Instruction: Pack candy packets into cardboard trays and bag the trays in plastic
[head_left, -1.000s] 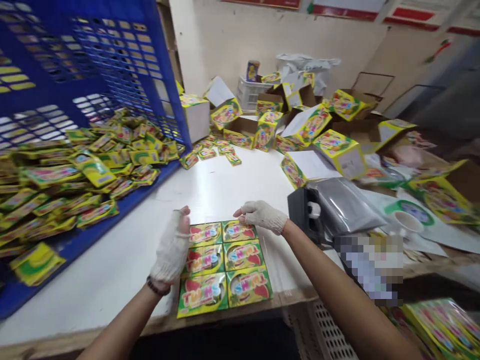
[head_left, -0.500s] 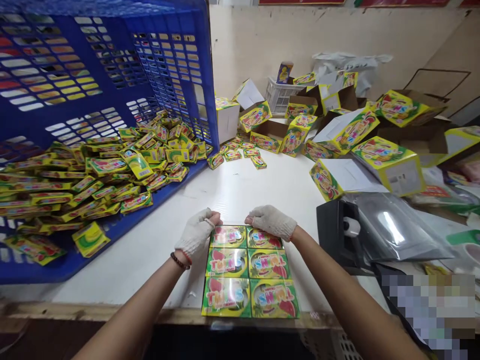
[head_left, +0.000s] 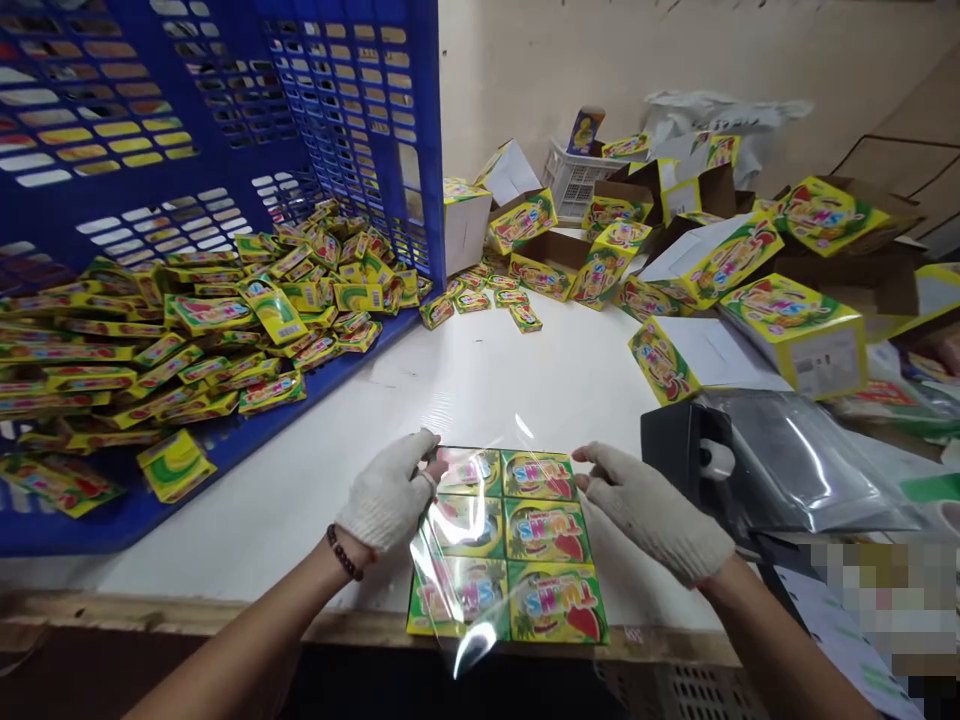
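Over the counter (head_left: pixel 555 370), the left hand (head_left: pixel 390 492) pinches clear film (head_left: pixel 475 640) slanting across six boxes (head_left: pixel 551 532) lying at the near edge. The right hand's (head_left: pixel 649 508) fingers, parted, sit beside the top right box; whether they touch, I can't tell.

It looks like a packing workshop — on one white worktable (head_left: pixel 487 375) there are a blue crate (head_left: pixel 430 120) with many small boxes (head_left: pixel 214 315), open printed cartons (head_left: pixel 724 262), some clear plastic sheeting (head_left: pixel 799 450), and six flat packs (head_left: pixel 551 530) arranged in even rows.
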